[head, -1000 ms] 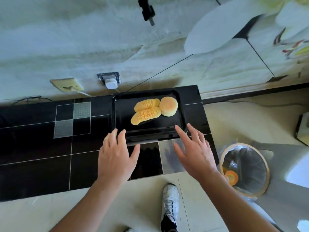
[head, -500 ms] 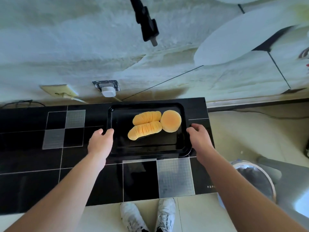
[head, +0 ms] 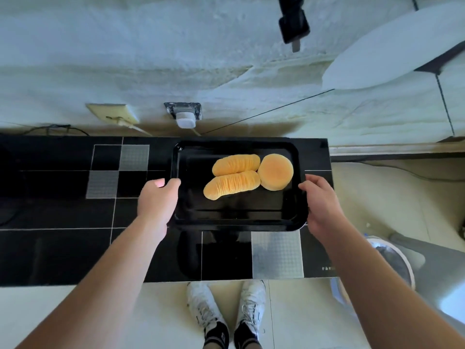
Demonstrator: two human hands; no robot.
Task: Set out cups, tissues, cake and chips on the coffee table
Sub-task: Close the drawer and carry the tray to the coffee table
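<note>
While the left hand grips the glossy black tray at its nine o'clock rim and the right hand at three, two ridged chip stacks (fanned, golden) touch a round cake.

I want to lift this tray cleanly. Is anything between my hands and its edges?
Nothing visible is in the way. The left hand already grips the tray at its left rim, and the right hand grips the right rim. The chips and cake lie inside the tray, apart from both hands.
</note>
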